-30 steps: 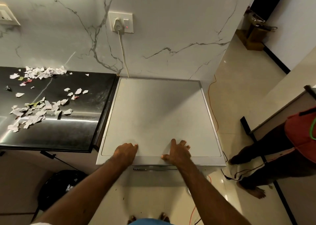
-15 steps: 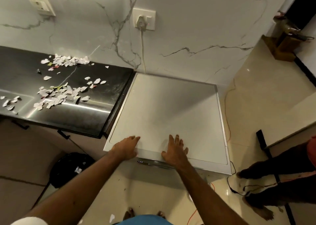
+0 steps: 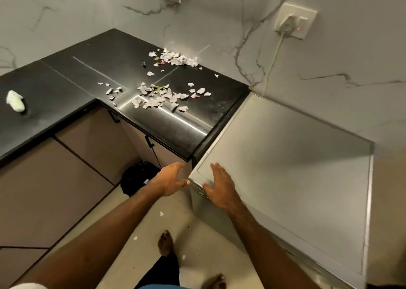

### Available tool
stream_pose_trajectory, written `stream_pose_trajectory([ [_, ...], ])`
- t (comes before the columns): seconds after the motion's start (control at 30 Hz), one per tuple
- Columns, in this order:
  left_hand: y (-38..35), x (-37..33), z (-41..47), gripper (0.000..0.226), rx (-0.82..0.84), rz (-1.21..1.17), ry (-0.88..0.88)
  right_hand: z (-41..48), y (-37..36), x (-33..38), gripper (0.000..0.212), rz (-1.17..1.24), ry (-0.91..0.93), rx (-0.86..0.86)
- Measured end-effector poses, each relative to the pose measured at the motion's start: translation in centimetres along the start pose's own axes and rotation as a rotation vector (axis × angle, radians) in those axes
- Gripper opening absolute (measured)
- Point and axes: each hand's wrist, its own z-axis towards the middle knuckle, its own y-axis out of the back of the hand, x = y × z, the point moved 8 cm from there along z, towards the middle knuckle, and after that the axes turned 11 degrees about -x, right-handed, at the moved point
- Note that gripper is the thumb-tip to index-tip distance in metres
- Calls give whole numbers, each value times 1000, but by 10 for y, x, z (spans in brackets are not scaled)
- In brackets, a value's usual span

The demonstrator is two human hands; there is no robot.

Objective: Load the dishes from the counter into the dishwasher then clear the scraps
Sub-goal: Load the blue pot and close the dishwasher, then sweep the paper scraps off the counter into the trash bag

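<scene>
Left hand (image 3: pixel 170 182) and right hand (image 3: pixel 219 187), each grip apart and holding nothing, sit at the shut dishwasher (image 3: pixel 285 168) corner; one worktop (image 3: pixel 66 73) carries two loose heaps of scraps (image 3: pixel 160 95), strays uncounted, no dishes seen; risk: a hasty sweep scatters light bits onto the floor (image 3: pixel 197 234), missing the one bin (image 3: pixel 138 176).

The grey dishwasher (image 3: pixel 285 168) stands against the black worktop (image 3: pixel 72 73). Both hands are spread flat: the right hand (image 3: pixel 222 190) over the dishwasher's near corner, the left hand (image 3: pixel 170 182) just off it, above a black bin (image 3: pixel 136 176). Torn paper scraps (image 3: pixel 158 95) lie in 2 patches on the worktop; a white cloth (image 3: pixel 15 101) lies well apart, far left
</scene>
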Motion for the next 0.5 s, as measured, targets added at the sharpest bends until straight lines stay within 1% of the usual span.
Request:
stream_pose_trajectory([
  [0.13,15,46,23,80,-8,-12,36,28,-26,40,80,40,88,28],
  [0.33,51,100,79,79,4,-23,5,91,-58,106,79,50,159,60],
  [0.5,78,152,123,77,-7,-14,-13,141,-95,149,80,-76,231,135],
])
